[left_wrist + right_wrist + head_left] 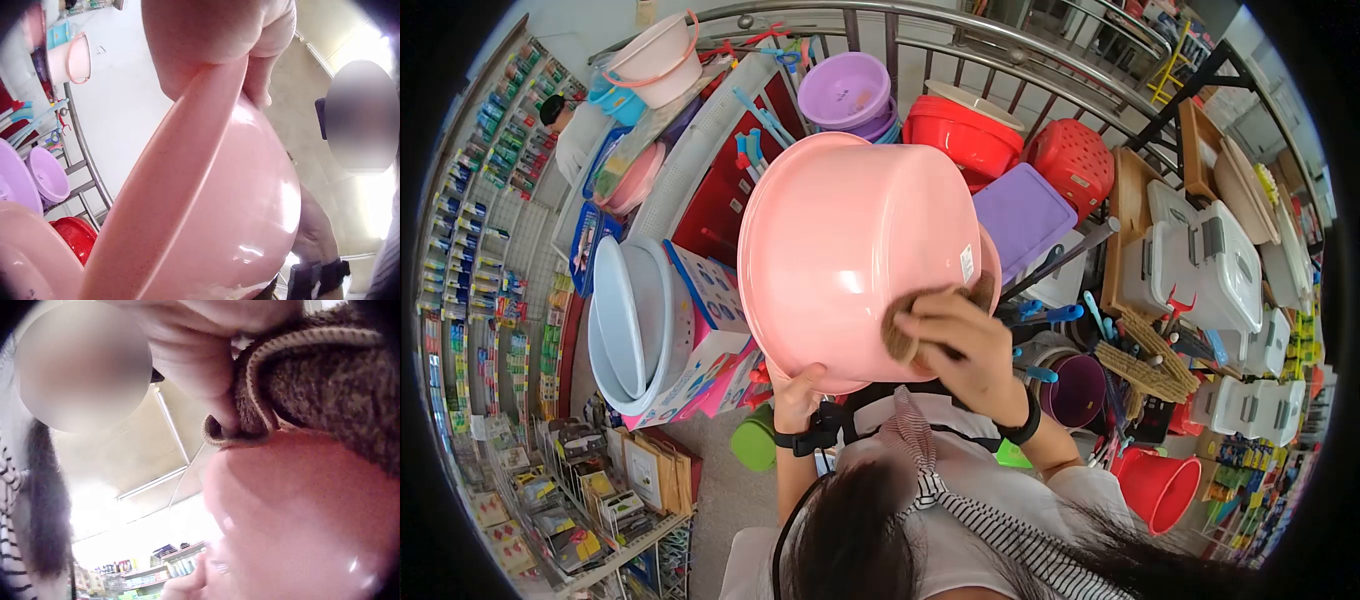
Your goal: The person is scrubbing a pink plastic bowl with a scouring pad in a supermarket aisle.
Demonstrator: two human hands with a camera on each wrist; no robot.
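A pink plastic basin (pixel 855 230) is tilted up in front of the person's chest, its smooth outer side and a small white label in view. At its lower left edge the left hand (pixel 798 392) grips the rim; the left wrist view shows this hand (pixel 215 37) bent over the basin's edge (pixel 175 181). On the basin's lower right side, the right hand (pixel 965 345) holds a brown cloth (pixel 900 338) against the surface. In the right wrist view, fingers (pixel 200 369) clutch the fuzzy cloth (pixel 331 394) with ribbed edging, lying on the pink plastic (pixel 300 512).
Purple basins (pixel 845 88), red basins (pixel 962 135) and a purple lid (pixel 1025 215) stand behind, before a metal railing. Pale blue basins (pixel 632 320) are at left, near hanging goods (pixel 485 250). Brushes (pixel 1145 355), a red bucket (pixel 1157 490) and clear bins (pixel 1200 265) crowd the right.
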